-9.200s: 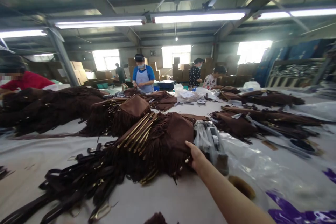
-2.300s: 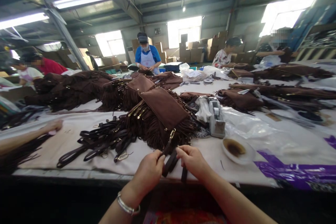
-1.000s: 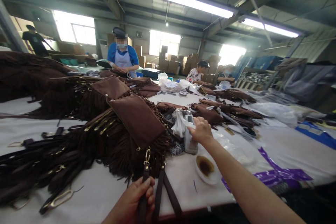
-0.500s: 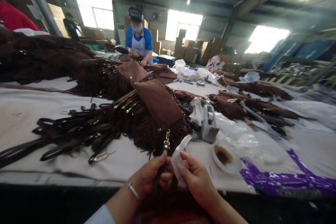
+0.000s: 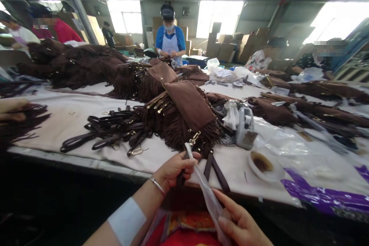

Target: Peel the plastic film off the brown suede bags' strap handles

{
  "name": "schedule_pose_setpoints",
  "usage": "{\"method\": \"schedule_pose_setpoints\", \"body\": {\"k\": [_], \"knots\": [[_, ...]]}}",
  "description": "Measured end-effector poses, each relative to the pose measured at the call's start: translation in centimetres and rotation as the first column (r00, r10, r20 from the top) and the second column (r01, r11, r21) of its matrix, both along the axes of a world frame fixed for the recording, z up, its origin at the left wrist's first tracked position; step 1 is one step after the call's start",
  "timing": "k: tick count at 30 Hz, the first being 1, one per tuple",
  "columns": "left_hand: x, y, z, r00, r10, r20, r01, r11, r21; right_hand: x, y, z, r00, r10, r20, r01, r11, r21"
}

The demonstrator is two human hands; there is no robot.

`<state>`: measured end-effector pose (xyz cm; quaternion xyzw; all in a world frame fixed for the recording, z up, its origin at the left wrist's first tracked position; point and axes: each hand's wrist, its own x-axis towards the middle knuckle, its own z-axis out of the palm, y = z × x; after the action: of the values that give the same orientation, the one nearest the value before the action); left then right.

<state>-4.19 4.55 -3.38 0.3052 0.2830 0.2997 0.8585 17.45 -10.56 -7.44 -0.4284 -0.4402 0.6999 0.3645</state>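
My left hand (image 5: 175, 169) is closed round a dark brown strap (image 5: 180, 178) and pinches the upper end of a whitish, see-through plastic strip (image 5: 205, 189). Lower down and to the right, my right hand (image 5: 240, 221) grips the same strip, which is drawn out long between both hands. Just beyond my fingers lies a gold clasp (image 5: 195, 137) at the corner of a brown fringed bag (image 5: 188, 105). Two flat strap ends (image 5: 215, 171) hang over the table edge near the strip. Where the strap joins the clasp is hidden.
Dark straps with gold hardware (image 5: 115, 132) lie left of the bag. A tape dispenser (image 5: 246, 128), a dish with brown residue (image 5: 263, 163) and purple plastic packaging (image 5: 323, 196) are at right. Another person's hand (image 5: 13, 109) holds fringe at far left. A co-worker (image 5: 170, 38) stands opposite.
The view has swung left. The plastic, bunched between my hands before, is now stretched lengthwise as my right hand has moved down and right. Another person's hand with fringe has appeared at left.
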Motion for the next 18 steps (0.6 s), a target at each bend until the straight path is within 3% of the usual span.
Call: {"method": "schedule_pose_setpoints", "body": {"k": [7, 14, 16, 18], "knots": [[0.6, 0.6, -0.1, 0.982, -0.050, -0.180, 0.064, 0.995, 0.078, 2.5, -2.4, 1.1, 0.997, -0.078, 0.010, 0.078, 0.994, -0.076], [1.3, 0.6, 0.3, 0.931, 0.049, -0.362, -0.006, 0.993, 0.119, 3.7, -3.1, 1.9, 0.987, -0.074, 0.143, 0.091, 0.989, -0.115], [1.1, 0.6, 0.6, 0.925, 0.072, -0.372, -0.024, 0.991, 0.131, 4.5, -2.9, 2.3, 0.942, -0.103, 0.319, 0.101, 0.995, 0.024], [0.9, 0.7, 0.9, 0.936, 0.068, -0.345, -0.029, 0.992, 0.119, 5.4, -2.7, 2.7, 0.810, -0.266, 0.522, 0.087, 0.936, 0.342]]}}
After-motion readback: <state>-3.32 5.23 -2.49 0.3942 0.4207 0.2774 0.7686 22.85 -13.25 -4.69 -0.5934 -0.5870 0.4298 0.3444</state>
